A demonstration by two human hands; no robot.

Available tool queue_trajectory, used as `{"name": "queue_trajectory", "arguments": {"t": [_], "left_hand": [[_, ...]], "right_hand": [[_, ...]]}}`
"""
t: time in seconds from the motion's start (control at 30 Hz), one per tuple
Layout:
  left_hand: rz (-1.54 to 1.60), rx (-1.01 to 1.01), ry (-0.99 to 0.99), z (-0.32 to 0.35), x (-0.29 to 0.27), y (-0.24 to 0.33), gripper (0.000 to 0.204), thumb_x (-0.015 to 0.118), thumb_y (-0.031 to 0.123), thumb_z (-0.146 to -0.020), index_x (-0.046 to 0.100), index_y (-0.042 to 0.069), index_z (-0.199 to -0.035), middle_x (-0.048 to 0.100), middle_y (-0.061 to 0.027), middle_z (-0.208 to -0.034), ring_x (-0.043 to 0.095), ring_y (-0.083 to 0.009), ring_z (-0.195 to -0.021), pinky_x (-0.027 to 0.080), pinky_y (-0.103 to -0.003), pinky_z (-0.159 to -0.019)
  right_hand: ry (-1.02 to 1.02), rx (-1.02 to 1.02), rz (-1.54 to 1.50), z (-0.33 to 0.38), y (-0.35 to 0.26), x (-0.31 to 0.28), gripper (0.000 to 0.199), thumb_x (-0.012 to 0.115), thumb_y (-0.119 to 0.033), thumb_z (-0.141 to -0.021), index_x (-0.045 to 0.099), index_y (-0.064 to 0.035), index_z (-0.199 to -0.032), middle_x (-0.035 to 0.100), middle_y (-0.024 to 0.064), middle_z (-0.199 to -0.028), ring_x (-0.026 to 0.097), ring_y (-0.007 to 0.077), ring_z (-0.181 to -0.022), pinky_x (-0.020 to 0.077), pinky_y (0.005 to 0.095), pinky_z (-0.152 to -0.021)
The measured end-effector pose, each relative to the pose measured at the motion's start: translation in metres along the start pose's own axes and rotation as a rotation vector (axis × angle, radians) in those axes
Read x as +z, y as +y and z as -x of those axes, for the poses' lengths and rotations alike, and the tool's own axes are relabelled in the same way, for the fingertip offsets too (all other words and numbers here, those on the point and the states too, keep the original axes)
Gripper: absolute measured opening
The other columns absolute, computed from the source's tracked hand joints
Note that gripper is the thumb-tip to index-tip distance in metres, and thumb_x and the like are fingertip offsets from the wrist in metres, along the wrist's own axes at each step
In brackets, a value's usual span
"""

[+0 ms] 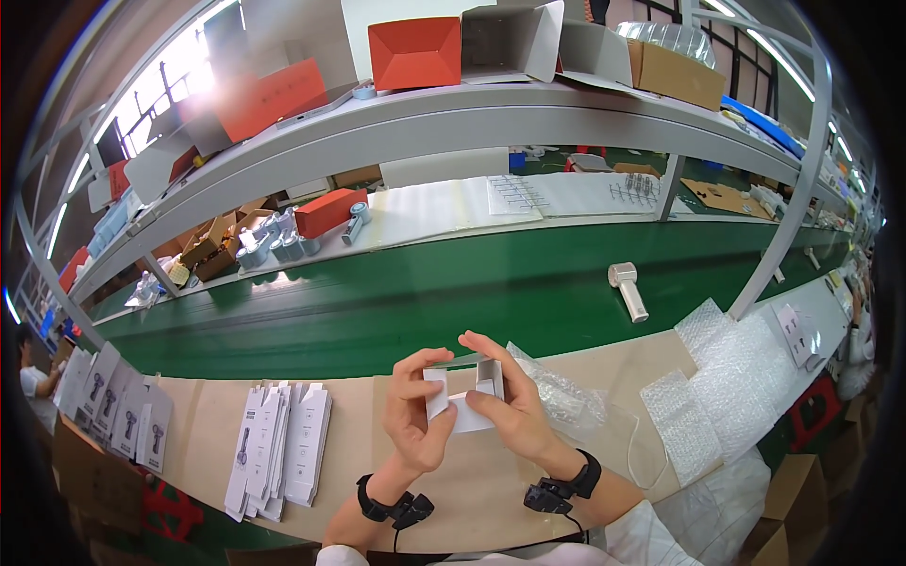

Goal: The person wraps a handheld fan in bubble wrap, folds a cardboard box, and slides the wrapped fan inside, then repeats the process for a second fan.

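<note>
Between my two hands is a small white carton (474,418), held over the tan worktable, with its flaps standing up at the sides. My left hand (415,415) grips the left flap between thumb and fingers. My right hand (514,411) holds the other side, its thumb pressed on the carton's front panel. My fingers hide part of the carton. To the left of my hands lies a stack of flat white printed cartons (280,448). Clear bubble wrap (566,396) lies just beyond my right hand.
A green conveyor belt (425,302) runs across beyond the table, carrying a white handheld fan (628,291). More printed cartons (118,415) stand at the far left. Bubble wrap sheets (727,387) cover the right side. Above the belt, a grey shelf (491,118) bears orange boxes (415,54).
</note>
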State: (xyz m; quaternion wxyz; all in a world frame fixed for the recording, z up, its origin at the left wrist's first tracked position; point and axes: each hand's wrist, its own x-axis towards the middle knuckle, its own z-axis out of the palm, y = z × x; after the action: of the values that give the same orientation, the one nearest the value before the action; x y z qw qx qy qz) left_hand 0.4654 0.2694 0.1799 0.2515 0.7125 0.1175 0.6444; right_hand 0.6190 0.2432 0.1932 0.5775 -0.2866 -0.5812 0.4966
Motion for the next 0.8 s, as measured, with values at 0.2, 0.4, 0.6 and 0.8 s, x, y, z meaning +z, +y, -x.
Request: {"name": "queue_trajectory", "arguments": {"t": [0.2, 0.4, 0.6, 0.8], "left_hand": [[0.06, -0.059, 0.008, 0.007, -0.005, -0.005, 0.031, 0.05, -0.004, -0.085, 0.045, 0.001, -0.116, 0.052, -0.0256, -0.125, 0.053, -0.0317, -0.115, 0.04, -0.043, -0.1], [0.177, -0.273, 0.143, -0.004, 0.002, 0.015, 0.03, 0.045, -0.006, -0.086, 0.049, 0.0, -0.115, 0.054, -0.0211, -0.123, 0.053, -0.0269, -0.115, 0.039, -0.038, -0.101], [0.168, -0.281, 0.082, -0.003, -0.005, 0.01, 0.034, 0.042, -0.008, -0.084, 0.048, 0.001, -0.116, 0.055, -0.0199, -0.122, 0.052, -0.0238, -0.115, 0.037, -0.037, -0.103], [0.236, -0.268, 0.177, -0.008, 0.009, 0.014, 0.029, 0.043, -0.007, -0.084, 0.048, 0.001, -0.112, 0.055, -0.0203, -0.122, 0.052, -0.0237, -0.113, 0.037, -0.038, -0.101]], "right_hand": [[-0.057, -0.1, -0.02, 0.002, -0.001, 0.002, 0.068, 0.056, -0.003, -0.085, 0.032, -0.004, -0.148, 0.034, 0.011, -0.152, 0.037, 0.0199, -0.135, 0.0326, 0.0328, -0.108], [-0.149, 0.121, -0.603, -0.006, 0.0, -0.013, 0.067, 0.055, -0.004, -0.087, 0.031, -0.0031, -0.148, 0.033, 0.0099, -0.151, 0.039, 0.0205, -0.132, 0.0321, 0.0337, -0.108], [-0.097, 0.049, -0.396, -0.007, 0.0, -0.006, 0.066, 0.055, -0.004, -0.087, 0.031, -0.0044, -0.148, 0.037, 0.0128, -0.149, 0.041, 0.0229, -0.132, 0.0326, 0.0378, -0.11], [-0.104, -0.019, -0.278, -0.008, 0.002, -0.007, 0.064, 0.055, 0.0, -0.086, 0.034, -0.0043, -0.146, 0.042, 0.0132, -0.145, 0.043, 0.0211, -0.129, 0.0357, 0.0373, -0.107]]}}
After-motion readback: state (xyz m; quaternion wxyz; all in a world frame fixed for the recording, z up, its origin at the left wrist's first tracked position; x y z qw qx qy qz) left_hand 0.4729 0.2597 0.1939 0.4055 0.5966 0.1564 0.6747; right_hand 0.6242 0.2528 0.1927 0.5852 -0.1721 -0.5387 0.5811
